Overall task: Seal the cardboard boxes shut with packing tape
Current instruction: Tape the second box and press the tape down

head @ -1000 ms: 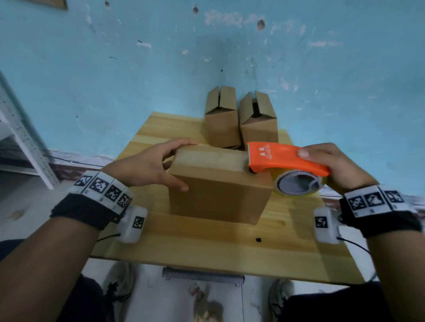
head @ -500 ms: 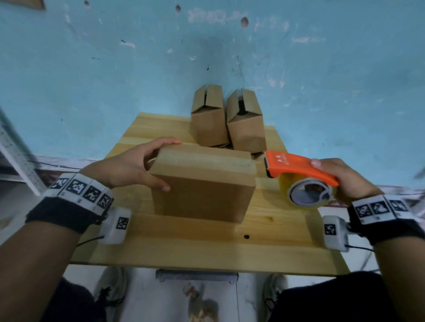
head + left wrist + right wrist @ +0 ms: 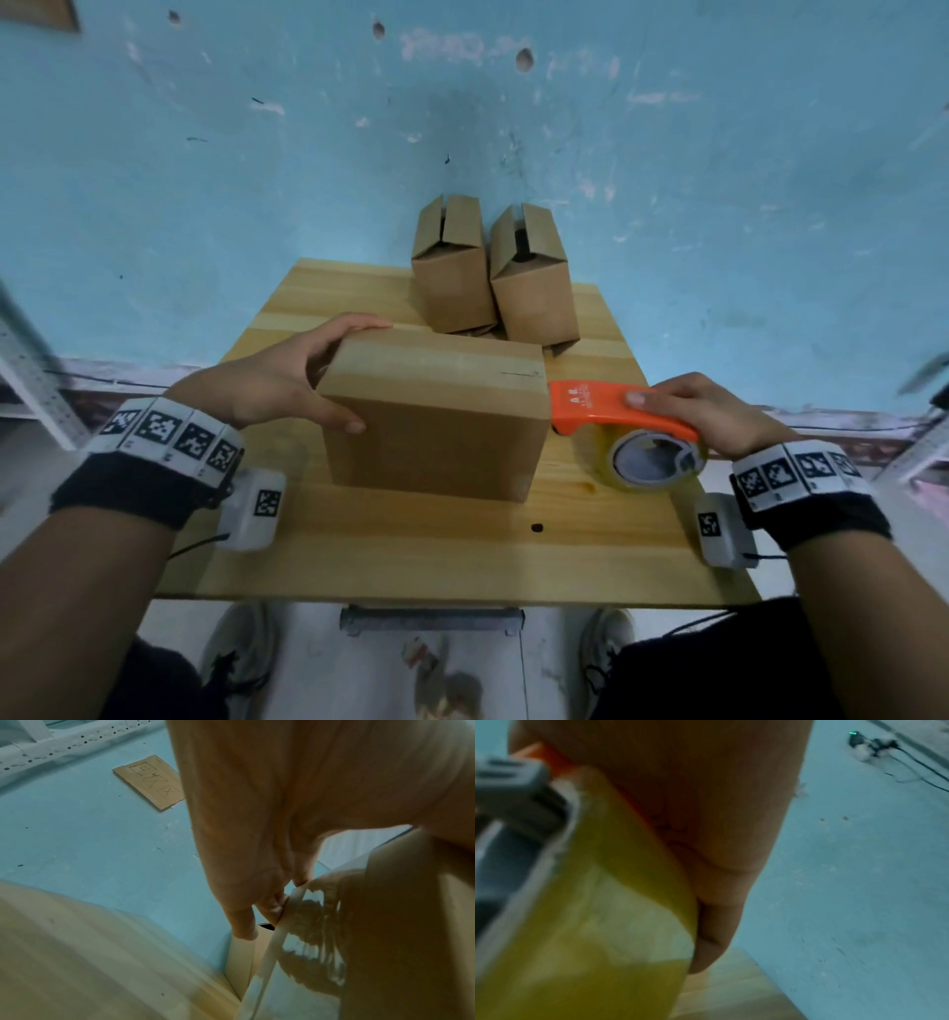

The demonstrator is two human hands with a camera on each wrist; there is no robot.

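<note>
A closed cardboard box [image 3: 436, 411] stands in the middle of the wooden table [image 3: 462, 560], with a strip of clear tape along its top seam. My left hand [image 3: 287, 380] grips its left end, fingers over the top edge and thumb on the front face; the left wrist view shows the fingers [image 3: 270, 902] on the taped edge of the box [image 3: 385, 923]. My right hand [image 3: 703, 416] holds the orange tape dispenser [image 3: 611, 411] with its yellowish roll [image 3: 652, 457] just off the box's right end. In the right wrist view the roll [image 3: 603, 902] fills the frame beside my right hand [image 3: 718, 862].
Two smaller cardboard boxes [image 3: 452, 267] [image 3: 534, 277] with open top flaps stand at the back of the table against the blue wall. A metal shelf frame [image 3: 31, 380] is at the far left. My feet show below the table's front edge.
The dispenser has left the box's top right edge, swung out to the right and come back close to the box's right side. The left hand has kept its hold on the box.
</note>
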